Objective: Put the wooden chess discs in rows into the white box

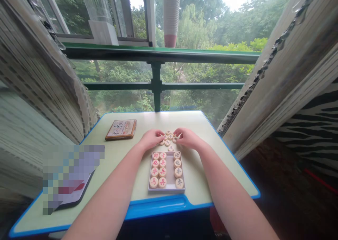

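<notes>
A loose cluster of round wooden Chinese chess pieces lies behind a shallow white box. At the cluster's left edge, my left hand has its fingers bent around a piece. My right hand curls in from the other side, its thumb and fingers at a piece on the right edge. One black-marked piece lies between the cluster and the box. Inside the box, red-marked pieces fill two columns on the left. Black-marked pieces form one column on the right, with a bare strip between them.
The brown-edged box lid with dark writing lies at the back left. A flat dark-edged object, partly blurred out, lies at the left edge of the blue-rimmed table. Curtains hang on both sides, and a green railing stands behind.
</notes>
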A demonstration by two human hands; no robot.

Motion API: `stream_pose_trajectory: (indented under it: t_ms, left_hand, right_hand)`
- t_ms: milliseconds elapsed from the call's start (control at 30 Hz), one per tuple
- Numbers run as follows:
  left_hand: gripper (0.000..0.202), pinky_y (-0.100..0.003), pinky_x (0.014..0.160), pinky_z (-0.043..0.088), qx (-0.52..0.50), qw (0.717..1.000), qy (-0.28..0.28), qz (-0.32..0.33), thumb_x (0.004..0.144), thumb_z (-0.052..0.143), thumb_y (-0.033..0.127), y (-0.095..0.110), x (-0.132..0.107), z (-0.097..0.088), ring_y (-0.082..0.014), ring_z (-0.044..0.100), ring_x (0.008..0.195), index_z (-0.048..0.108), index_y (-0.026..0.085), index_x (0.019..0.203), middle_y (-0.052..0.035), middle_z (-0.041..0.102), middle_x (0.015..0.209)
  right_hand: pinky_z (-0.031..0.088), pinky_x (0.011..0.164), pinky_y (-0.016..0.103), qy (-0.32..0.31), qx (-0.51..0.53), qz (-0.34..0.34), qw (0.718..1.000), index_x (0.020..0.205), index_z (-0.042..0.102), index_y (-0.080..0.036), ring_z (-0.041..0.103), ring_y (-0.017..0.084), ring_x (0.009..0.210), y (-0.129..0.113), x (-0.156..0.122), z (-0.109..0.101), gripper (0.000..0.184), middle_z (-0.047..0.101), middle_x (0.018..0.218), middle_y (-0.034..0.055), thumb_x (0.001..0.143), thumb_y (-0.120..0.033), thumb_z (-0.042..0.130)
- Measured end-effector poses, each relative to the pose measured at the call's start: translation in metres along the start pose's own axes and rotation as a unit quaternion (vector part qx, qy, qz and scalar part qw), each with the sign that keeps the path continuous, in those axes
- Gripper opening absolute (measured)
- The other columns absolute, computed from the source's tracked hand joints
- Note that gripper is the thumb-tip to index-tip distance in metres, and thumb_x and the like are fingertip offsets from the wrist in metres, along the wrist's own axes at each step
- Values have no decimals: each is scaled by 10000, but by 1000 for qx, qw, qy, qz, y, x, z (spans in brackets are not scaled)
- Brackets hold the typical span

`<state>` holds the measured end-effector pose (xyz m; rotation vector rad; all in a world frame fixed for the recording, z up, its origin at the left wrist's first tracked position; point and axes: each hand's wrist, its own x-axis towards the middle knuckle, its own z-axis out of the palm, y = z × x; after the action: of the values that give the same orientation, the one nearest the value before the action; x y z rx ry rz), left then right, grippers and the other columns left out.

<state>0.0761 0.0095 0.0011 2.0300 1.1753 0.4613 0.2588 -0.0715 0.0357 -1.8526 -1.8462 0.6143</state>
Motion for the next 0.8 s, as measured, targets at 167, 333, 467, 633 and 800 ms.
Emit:
stream_pose_trajectory:
  t_ms: [167,333,467,633,800]
  left_hand:
    - [338,-280,764,450,34,999,29,19,751,532,382,0,-3,2,-207,604,864,685,215,1002,-49,696,946]
    - [334,-288,789,438,97,994,32,40,745,541,418,3,-3,2,-218,595,890,707,228,964,-49,688,960]
    - [354,-286,767,442,82,995,28,52,747,539,473,6,-4,3,-218,616,856,714,223,926,-45,709,906]
    - [372,-281,768,459,-3,999,30,36,736,555,419,2,-5,3,-211,628,866,693,187,992,-54,707,947]
    - [362,-280,764,474,-38,999,23,26,716,569,368,-1,-6,3,-212,631,877,692,162,988,-65,705,962]
  right_hand:
    - [422,636,222,14,-20,9,1000,861,658,-181,565,118,692,-1,-1,-3,202,655,886,26,674,-141,594]
    - [422,775,256,47,-22,-79,996,884,690,-191,560,147,820,-5,5,11,213,642,908,41,719,-133,568]
    - [383,865,315,54,-44,-123,990,842,719,-215,527,173,873,-4,12,24,156,639,929,53,751,-193,595]
    - [369,873,326,69,-48,-125,989,892,711,-223,504,170,870,3,17,30,172,622,945,52,764,-208,598]
    - [374,880,327,90,-41,-101,990,885,709,-210,495,182,896,7,18,31,163,600,949,64,760,-257,615]
